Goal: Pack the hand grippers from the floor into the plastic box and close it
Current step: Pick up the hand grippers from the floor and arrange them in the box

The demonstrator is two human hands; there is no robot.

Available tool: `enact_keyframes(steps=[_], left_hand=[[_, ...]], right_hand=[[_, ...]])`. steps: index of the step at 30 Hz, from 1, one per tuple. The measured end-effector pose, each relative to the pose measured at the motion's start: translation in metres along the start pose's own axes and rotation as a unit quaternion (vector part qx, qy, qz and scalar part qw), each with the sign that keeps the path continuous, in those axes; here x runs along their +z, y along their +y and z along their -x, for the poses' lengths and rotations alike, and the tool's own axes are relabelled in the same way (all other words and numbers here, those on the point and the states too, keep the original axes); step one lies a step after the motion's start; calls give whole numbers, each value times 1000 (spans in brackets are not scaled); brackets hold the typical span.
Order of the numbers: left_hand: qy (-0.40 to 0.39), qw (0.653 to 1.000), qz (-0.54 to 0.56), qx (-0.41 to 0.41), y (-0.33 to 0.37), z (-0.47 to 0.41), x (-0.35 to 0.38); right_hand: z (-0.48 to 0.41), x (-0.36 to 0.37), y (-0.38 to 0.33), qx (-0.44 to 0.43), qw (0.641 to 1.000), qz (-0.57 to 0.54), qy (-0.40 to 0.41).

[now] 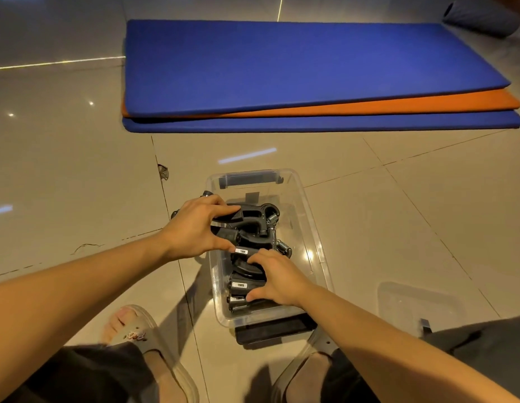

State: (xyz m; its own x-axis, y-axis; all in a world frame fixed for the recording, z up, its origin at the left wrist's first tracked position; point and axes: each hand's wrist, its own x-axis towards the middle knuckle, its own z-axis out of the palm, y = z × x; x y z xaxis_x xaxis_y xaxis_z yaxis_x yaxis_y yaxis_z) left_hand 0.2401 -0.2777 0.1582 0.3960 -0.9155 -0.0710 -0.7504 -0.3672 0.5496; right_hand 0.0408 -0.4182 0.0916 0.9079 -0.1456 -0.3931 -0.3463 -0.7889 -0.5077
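Note:
The clear plastic box (309, 228) stands open on the tiled floor in front of me. Several black hand grippers with metal springs lie inside it. My left hand (196, 228) grips the handles of a black hand gripper (253, 218) over the box's left rim. My right hand (277, 276) is inside the box near its front, its fingers curled over another black hand gripper (247, 267) in the pile. More dark handles (207, 194) show on the floor behind my left hand. The clear lid (415, 306) lies flat on the floor to the right of the box.
Stacked blue and orange exercise mats (311, 82) lie on the floor beyond the box. My sandalled feet (142, 335) and knees frame the box's near end. A chipped tile corner (163, 171) is left of the box. A dark roll (479, 17) lies at the far right.

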Motion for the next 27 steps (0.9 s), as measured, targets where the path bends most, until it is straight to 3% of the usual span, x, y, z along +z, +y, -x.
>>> enact_keyframes(steps=[8, 14, 19, 22, 27], left_hand=[[-6, 1000, 5, -2, -3, 3, 5], [-12, 1000, 4, 2, 1, 0, 7], [-20, 1000, 3, 3, 1, -3, 9], [-21, 1000, 6, 2, 1, -6, 9], [-19, 1000, 4, 6, 2, -8, 10]], right_hand=[[-11, 11, 5, -22, 999, 8, -32], [-6, 11, 12, -15, 998, -59, 8], [-3, 11, 21, 83, 985, -65, 137], [-5, 12, 29, 155, 979, -96, 91], [-11, 16, 37, 198, 965, -167, 40]])
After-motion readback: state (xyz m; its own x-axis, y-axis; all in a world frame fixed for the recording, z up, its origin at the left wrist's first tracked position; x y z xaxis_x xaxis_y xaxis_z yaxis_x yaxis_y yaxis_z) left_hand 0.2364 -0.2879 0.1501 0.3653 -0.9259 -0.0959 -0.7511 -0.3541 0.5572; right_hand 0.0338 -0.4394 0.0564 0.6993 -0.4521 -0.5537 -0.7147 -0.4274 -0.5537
